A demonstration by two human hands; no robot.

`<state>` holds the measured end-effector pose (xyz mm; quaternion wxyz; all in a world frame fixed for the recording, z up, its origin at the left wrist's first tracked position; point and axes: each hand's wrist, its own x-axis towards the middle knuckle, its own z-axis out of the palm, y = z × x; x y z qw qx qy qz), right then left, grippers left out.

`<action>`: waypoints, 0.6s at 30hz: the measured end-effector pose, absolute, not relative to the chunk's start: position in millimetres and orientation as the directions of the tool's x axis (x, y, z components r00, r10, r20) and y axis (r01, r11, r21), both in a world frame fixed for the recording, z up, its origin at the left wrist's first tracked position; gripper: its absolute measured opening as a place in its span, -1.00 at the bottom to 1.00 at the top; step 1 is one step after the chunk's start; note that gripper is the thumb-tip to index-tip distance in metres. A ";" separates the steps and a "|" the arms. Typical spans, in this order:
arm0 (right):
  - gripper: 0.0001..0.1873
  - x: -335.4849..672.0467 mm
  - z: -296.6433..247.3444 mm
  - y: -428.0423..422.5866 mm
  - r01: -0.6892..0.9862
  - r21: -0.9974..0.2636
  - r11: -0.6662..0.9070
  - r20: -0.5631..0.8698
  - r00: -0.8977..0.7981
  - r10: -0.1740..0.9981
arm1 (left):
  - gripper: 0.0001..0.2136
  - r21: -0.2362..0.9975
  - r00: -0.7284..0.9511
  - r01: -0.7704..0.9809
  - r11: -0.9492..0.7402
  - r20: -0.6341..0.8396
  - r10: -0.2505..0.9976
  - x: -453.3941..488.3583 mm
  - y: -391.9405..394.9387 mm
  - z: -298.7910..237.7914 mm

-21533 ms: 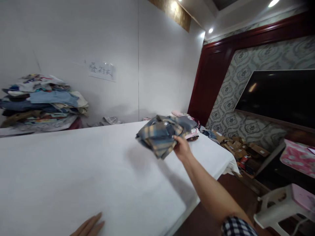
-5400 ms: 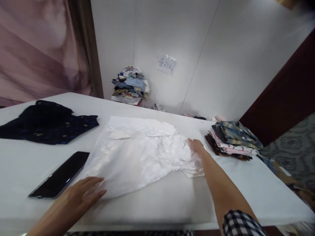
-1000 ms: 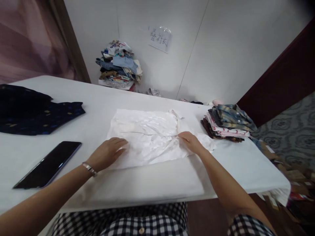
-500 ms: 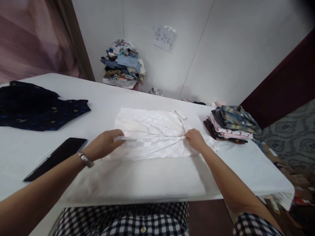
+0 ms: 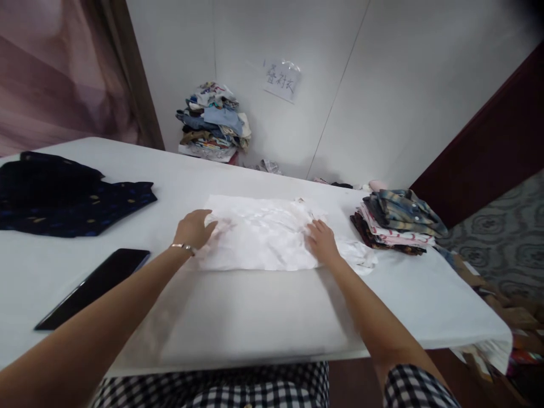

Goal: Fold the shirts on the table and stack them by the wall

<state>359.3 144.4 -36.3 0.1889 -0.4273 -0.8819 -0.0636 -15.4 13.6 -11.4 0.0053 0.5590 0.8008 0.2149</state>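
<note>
A white shirt [image 5: 263, 241] lies folded into a long, slightly wrinkled rectangle in the middle of the table, with some loose cloth at its right end. My left hand [image 5: 192, 231] rests at the shirt's left edge, its thumb apart from the fingers and its fingertips partly hidden. My right hand [image 5: 322, 240] lies on the right part of the shirt, fingers stretched out over the cloth. Neither hand grips the fabric.
On the white table [image 5: 255, 317] lie a dark patterned garment [image 5: 72, 195] and a black tablet-like device [image 5: 96, 289] at left. A folded shirt stack [image 5: 397, 221] stands at right. Behind the table are a clothes pile [image 5: 215, 122] and a wall sign [image 5: 281, 79].
Both hands have let go of the pinched cloth and lie open. The shirt's front layer, creased lengthwise before, now looks flatter. My left hand has shifted slightly away from me.
</note>
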 end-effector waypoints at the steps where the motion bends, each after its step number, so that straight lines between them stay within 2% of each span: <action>1: -0.56 361.1 -39.7 134.9 0.765 -0.048 0.642 0.390 -0.578 0.717 | -0.52 0.317 -0.298 0.927 0.201 0.297 0.907 -9.2 5.1 -16.7; 3: -0.58 363.5 -46.4 117.0 0.745 -0.055 0.665 0.358 -0.607 0.709 | -0.53 0.240 -0.104 0.971 0.012 0.372 0.922 4.9 -11.0 -27.4; 5: -0.59 363.2 -53.4 104.5 0.747 -0.092 0.658 0.280 -0.615 0.737 | -0.51 0.200 -0.002 0.977 -0.068 0.332 0.943 17.2 -21.5 -38.6; 7: -0.59 361.6 -59.2 100.4 0.755 -0.154 0.637 0.190 -0.610 0.769 | -0.44 0.192 -0.042 0.981 -0.001 0.219 0.975 23.8 -24.3 -49.3; 9: -0.58 361.2 -60.8 105.1 0.748 -0.230 0.622 0.163 -0.600 0.783 | -0.38 0.181 -0.124 0.978 0.103 0.111 0.986 24.9 -21.3 -58.1; 12: -0.57 368.1 -51.5 127.3 0.692 -0.335 0.639 0.279 -0.575 0.769 | -0.35 0.158 -0.162 0.976 0.149 0.071 0.984 22.3 -15.2 -65.3; 15: -0.59 384.6 -33.0 164.0 0.747 -0.416 0.520 0.360 -0.390 0.848 | -0.34 0.144 -0.167 0.978 0.154 0.083 0.982 20.7 -14.2 -67.4; 18: -0.59 403.5 -19.1 205.0 0.849 -0.463 0.255 0.275 -0.137 0.952 | -0.35 0.120 -0.157 0.982 0.145 0.094 0.983 19.5 -16.4 -69.5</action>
